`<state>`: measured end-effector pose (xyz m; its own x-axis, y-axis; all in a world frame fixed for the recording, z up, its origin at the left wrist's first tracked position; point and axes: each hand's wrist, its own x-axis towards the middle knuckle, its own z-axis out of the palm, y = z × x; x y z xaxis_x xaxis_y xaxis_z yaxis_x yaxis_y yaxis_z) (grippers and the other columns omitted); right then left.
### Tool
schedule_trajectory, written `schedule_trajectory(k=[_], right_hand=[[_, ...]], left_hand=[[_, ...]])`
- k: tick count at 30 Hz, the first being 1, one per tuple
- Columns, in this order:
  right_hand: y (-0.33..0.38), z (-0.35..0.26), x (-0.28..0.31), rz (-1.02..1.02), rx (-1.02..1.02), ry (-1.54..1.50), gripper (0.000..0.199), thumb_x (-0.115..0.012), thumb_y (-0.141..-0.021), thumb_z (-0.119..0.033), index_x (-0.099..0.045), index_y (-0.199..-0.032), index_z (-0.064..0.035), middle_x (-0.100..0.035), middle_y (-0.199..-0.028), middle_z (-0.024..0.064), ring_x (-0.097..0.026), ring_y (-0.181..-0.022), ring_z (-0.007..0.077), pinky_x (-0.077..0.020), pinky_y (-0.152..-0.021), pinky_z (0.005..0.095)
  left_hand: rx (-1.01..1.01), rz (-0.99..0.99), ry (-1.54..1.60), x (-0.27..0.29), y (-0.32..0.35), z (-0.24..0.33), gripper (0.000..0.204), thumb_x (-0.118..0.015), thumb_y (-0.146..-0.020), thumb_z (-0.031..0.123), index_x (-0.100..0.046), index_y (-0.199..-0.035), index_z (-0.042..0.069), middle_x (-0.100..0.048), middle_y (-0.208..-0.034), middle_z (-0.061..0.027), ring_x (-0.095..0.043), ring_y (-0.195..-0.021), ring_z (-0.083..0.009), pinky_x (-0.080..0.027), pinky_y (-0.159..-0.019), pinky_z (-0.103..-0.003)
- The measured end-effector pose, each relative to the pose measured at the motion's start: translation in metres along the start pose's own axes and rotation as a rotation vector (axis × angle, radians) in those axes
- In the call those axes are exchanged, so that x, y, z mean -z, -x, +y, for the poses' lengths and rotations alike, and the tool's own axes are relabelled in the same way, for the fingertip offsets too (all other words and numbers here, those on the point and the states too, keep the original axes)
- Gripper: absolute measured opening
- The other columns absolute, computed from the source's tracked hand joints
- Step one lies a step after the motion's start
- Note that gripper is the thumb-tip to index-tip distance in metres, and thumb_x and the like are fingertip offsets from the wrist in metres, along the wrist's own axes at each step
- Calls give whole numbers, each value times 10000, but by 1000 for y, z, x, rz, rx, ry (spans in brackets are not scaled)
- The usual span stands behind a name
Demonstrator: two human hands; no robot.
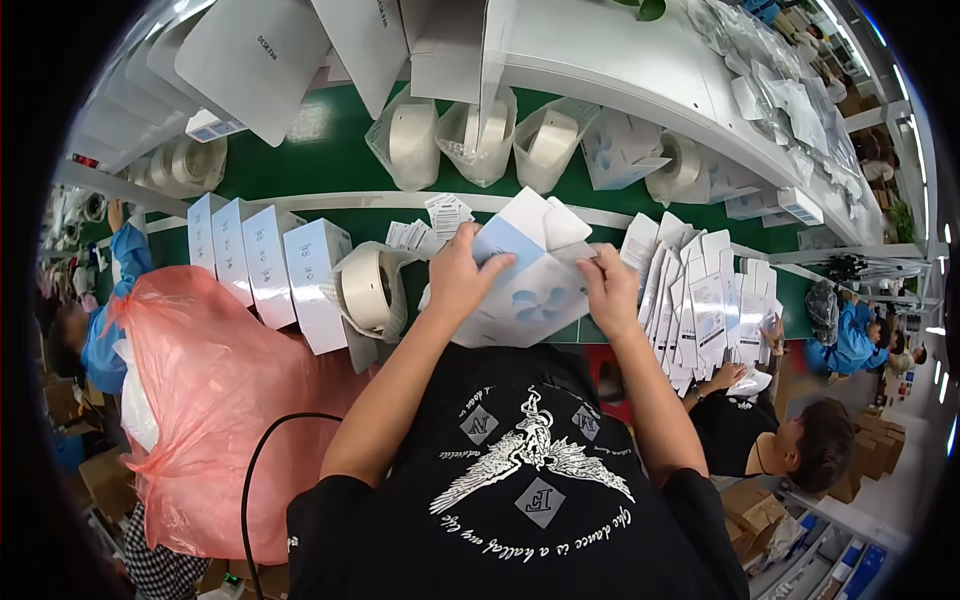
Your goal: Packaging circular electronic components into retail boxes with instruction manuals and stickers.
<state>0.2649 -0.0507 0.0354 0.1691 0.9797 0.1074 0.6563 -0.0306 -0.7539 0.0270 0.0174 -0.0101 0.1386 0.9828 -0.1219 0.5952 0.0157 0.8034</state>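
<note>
Between my hands is a white and light-blue cardboard box [548, 300] with a blue fan picture, its top flaps standing up. My left hand [463, 272] grips its left side, thumb lying on the blue panel. My right hand [611, 288] pinches the edge of a flap at the box's right. To the left of my left hand a white round fan part in a clear plastic bag [366, 292] lies on the bench. Small printed paper slips [445, 216] lie just beyond that hand. Flattened cartons [690, 290] stand in a packed row beside my right hand.
Several closed boxes [318, 280] line the left of the green bench [335, 130]. Bagged fan parts [412, 145] stand at the back, below a white shelf [610, 60]. A large pink plastic bag [225, 400] bulges at my left. A co-worker [775, 440] reaches toward the cartons at right.
</note>
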Motion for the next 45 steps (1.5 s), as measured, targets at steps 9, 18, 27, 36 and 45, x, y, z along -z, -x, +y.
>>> schedule_trajectory(k=[9, 18, 27, 36, 45], right_hand=[[-1, -67, 36, -211, -72, 296, 193, -622, -1027, -175, -635, -936, -5, -716, -844, 250, -686, -810, 502, -526, -718, 558], [27, 10, 38, -558, 65, 334, 220, -634, -1038, -168, -749, -1187, -54, -768, -1113, 196, -734, -1002, 412, -566, -910, 497], [21, 61, 11, -188, -484, -758, 333, -759, -997, -185, -749, -1269, 8, -756, -1272, 95, -717, -1074, 200, -544, -945, 344], [4, 84, 27, -556, -603, -133, 166, -794, -967, -152, -750, -1052, -17, -738, -1181, 56, -677, -1061, 156, -517, -932, 274], [-100, 178, 80, 311, -465, -608, 286, -836, -943, -194, -708, -1133, -23, -757, -1114, 77, -688, -1042, 178, -528, -934, 311]], left_hand=[[-493, -453, 589, -45, 11, 18, 1263, -1016, -649, 369, -304, -1652, 84, -460, -1563, -201, -547, -1369, -411, -458, -1150, -464], [-661, -477, 560, -44, 16, 3, 758, -993, -710, 261, -603, -1350, 142, -444, -1553, -179, -515, -1383, -358, -437, -1146, -449], [-548, -312, 547, -38, -1, -9, 586, -1004, -687, 329, -585, -1035, 114, -474, -1505, -180, -511, -1362, -370, -445, -1117, -458], [-525, -373, 501, -65, -5, 12, 687, -1014, -665, 297, -548, -1133, 109, -527, -1487, -186, -539, -1326, -331, -435, -1117, -429], [660, -162, 1035, -105, -82, -16, 621, -778, -983, 442, -548, -1386, 30, -655, -1372, -174, -660, -1230, -345, -514, -1114, -475]])
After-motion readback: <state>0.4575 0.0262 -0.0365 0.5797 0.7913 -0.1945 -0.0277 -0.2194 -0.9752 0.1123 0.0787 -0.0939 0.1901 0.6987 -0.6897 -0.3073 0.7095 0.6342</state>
